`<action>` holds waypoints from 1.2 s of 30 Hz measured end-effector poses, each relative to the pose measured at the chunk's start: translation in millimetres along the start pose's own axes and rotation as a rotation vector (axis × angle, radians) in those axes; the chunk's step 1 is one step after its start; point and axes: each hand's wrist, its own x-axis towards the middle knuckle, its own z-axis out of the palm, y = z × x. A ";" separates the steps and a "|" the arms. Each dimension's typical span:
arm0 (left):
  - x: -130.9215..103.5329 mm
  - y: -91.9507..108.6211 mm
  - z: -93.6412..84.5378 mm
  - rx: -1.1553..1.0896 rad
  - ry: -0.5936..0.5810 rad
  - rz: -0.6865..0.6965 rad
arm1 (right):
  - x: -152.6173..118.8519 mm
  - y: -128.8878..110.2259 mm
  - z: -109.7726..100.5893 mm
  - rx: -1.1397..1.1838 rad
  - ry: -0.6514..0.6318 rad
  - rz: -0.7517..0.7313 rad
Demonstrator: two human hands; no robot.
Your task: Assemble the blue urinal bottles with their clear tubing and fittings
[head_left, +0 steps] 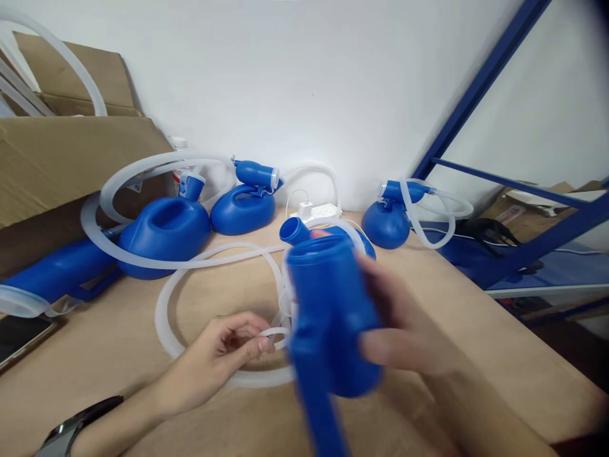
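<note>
My right hand (404,324) grips a blue plastic urinal cup (333,298), a wide tube with an open threaded mouth and a handle pointing down toward me. It is blurred by motion. To its left, my left hand (233,352) pinches a translucent white plastic ring strap (276,331) between thumb and fingers. The strap's far end is hidden behind the cup. A translucent hose (166,311) lies coiled on the table around my left hand. Behind the cup, a blue bottle neck (294,231) and part of its body show.
Blue urinal bottles with hoses stand at the left (162,228), back (242,212) and right (386,225). Another blue cup (61,270) and a phone (23,336) lie at left. A cardboard box (71,146) of hoses, a power strip (326,211) and a blue metal frame (480,82) border the table.
</note>
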 end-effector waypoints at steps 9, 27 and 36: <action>9.2 -9.6 -21.4 -0.199 0.319 -0.101 | 58.5 45.6 29.4 0.555 0.041 0.187; 40.0 26.8 -29.6 -0.201 0.015 0.207 | 58.5 51.1 7.2 0.424 -0.082 0.310; 33.7 25.0 -33.8 -0.110 -0.008 0.120 | 56.7 36.1 8.9 0.380 -0.076 0.294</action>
